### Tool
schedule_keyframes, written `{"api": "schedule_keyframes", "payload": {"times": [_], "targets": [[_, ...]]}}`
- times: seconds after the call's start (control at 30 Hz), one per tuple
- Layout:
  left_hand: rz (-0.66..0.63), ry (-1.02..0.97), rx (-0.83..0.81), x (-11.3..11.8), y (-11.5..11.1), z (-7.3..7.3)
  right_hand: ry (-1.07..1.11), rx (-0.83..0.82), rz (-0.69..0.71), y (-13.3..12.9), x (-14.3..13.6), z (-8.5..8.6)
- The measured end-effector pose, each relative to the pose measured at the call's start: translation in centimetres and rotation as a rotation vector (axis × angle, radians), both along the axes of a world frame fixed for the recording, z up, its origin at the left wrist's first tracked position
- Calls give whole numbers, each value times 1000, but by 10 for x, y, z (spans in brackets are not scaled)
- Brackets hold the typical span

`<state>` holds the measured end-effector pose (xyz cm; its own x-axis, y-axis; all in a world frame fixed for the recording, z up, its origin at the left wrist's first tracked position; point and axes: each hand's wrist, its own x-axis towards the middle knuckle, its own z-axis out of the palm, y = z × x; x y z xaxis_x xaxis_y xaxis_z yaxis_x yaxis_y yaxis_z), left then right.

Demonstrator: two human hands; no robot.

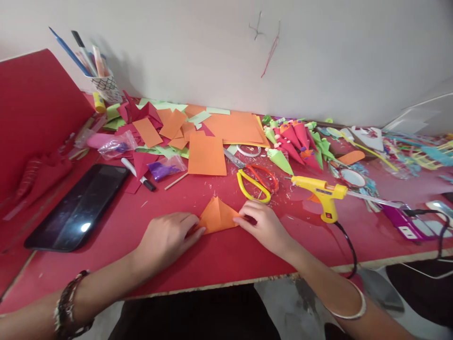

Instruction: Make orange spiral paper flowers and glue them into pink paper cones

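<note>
Paper (219, 216): while both its lower corners are pinched, the folded orange triangle is held near the front edge of the tabletop (219, 264), its peak pointed toward the back edge.
Left hand (166, 236): the left corner is gripped between thumb and fingers.
Right hand (264, 224): the right corner is gripped likewise.
Scissors (241, 178): laid beyond the paper, to its right, blades pointed toward the back edge.
Sheet (207, 155): laid behind the paper, just beside the blades.
Glue gun (329, 198): laid right of the scissors, its cord run to the front edge.
Cones (300, 134): grouped near the back edge.
Phone (78, 208): laid toward the left edge, screen up.
Cup (106, 89): stood at the back left corner, filled with pens (69, 50).
</note>
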<state>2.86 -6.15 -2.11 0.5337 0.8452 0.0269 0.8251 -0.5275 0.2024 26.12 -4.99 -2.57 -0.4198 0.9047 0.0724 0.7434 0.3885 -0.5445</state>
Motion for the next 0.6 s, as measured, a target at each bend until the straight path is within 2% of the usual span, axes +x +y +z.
{"api": "schedule_keyframes", "payload": {"times": [0.2, 0.6], "targets": [[20, 36, -8, 2, 3, 1, -94, 45, -8, 2, -1, -4], [41, 27, -45, 4, 7, 2, -138, 100, -17, 2, -4, -4]]}}
